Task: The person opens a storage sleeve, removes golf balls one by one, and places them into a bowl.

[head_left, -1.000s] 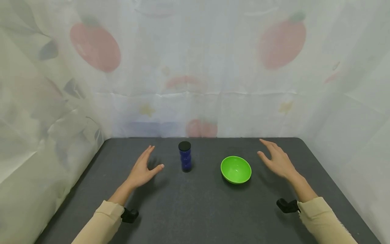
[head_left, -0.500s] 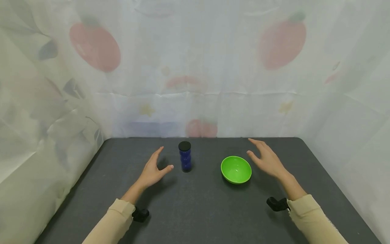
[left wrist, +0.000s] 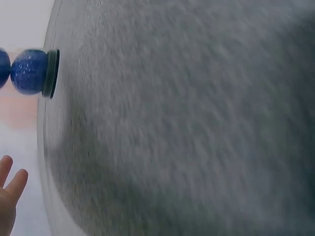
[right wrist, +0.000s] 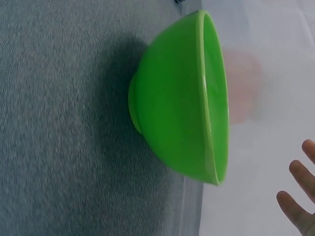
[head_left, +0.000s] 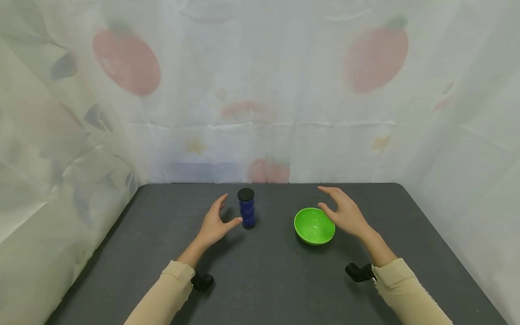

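A blue ribbed bottle [head_left: 246,209] with a black cap stands upright on the dark grey table [head_left: 264,280]; the left wrist view shows its lower end, the bottle [left wrist: 27,72]. My left hand [head_left: 217,222] is just left of it, fingers spread, thumb tip almost at the bottle's side, holding nothing. A bright green bowl [head_left: 314,225] sits to the right, empty; the right wrist view shows the bowl [right wrist: 182,103] from the side. My right hand [head_left: 343,212] hovers at the bowl's right rim, fingers straight and apart. Fingertips [right wrist: 300,189] show at that view's edge.
A pale curtain [head_left: 260,90] printed with red fruit closes off the back and both sides of the table. Beige sleeves [head_left: 162,298] cover both forearms, each with a small black wrist camera [head_left: 357,272].
Both hands have moved inward: the left toward the bottle until the thumb nearly reaches it, the right leftward to the bowl's rim. Bottle and bowl have not moved.
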